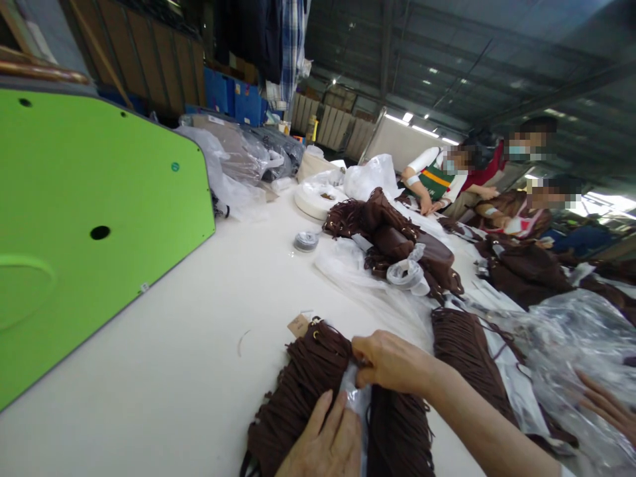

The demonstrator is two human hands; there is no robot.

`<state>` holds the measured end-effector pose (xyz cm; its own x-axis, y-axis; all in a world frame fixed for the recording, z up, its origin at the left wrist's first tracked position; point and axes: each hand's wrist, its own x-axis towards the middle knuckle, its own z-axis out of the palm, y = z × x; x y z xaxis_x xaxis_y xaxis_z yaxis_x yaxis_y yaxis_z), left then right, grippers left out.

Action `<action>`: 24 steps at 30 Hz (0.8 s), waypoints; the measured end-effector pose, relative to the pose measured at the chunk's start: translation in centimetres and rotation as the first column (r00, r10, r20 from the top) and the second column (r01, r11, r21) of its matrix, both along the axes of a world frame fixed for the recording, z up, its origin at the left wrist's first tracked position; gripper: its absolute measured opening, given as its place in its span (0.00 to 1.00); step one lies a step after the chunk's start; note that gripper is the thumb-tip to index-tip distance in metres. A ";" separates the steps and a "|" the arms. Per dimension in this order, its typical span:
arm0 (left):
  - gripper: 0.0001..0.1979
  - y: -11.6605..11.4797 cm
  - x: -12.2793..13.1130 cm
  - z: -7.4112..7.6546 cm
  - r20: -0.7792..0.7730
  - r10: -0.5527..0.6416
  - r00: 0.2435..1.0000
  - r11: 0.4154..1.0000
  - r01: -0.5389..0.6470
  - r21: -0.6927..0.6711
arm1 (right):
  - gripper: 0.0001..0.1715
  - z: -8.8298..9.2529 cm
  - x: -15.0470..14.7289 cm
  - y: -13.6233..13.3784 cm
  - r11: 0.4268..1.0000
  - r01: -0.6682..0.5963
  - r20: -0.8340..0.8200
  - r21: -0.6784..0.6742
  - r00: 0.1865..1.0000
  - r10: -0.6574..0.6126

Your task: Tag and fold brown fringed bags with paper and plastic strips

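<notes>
Two dark-brown fringed panels (308, 384), apparently halves of one bag, are laid side by side at the near edge of the white table (199, 371), directly under the hands, with a strip of clear plastic (356, 391) set between them. The left hand (328, 437) is laid flat, fingers extended and lightly parted, across the plastic and the inner fringe, presumably so that both are held down. The right hand (390, 364) is curled at the upper end of the gap, thumb and fingertips brought close at the panel's inner edge; whether fringe or plastic is pinched there cannot be told. At the upper end, a tan tag (299, 325) is left lying outward, seemingly clear of the fingers. Just to the right, another fringed piece (470, 358) is placed on white sheeting, perhaps for protection, and beside it loose clear film (581, 338) is touched by a co-worker's hand (609, 404). Farther off, a roll of clear tape (407, 273) is rested against heaped brown bags (392, 232), a grey roll (305, 240) is set nearby, probably within reach, and beyond them co-workers (437, 179) are seen bent over the work surface.
</notes>
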<state>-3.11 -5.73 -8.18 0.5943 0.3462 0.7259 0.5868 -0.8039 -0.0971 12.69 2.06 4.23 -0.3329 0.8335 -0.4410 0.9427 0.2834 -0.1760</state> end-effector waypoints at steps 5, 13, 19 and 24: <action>0.09 -0.1 -0.1 -1.4 -0.072 -0.036 0.997 0.999 0.036 -0.007 | 0.19 -1.0 2.0 2.3 0.996 0.094 -0.067 0.001 0.993 -0.093; 0.09 0.0 -0.1 -0.8 -0.013 -0.026 1.000 0.999 0.026 0.019 | 0.17 -1.7 1.1 -5.5 0.854 0.226 -0.232 0.469 0.964 -0.127; 0.13 -0.3 0.2 -0.6 0.171 0.000 0.985 0.997 0.012 -0.073 | 0.19 -8.0 -0.5 -10.9 0.475 -0.170 0.084 0.863 0.977 0.198; 0.14 -0.2 -0.4 -0.9 0.048 -0.004 0.999 0.994 0.009 -0.112 | 0.20 -12.1 -0.9 -11.5 0.370 0.008 -0.099 0.929 0.968 0.228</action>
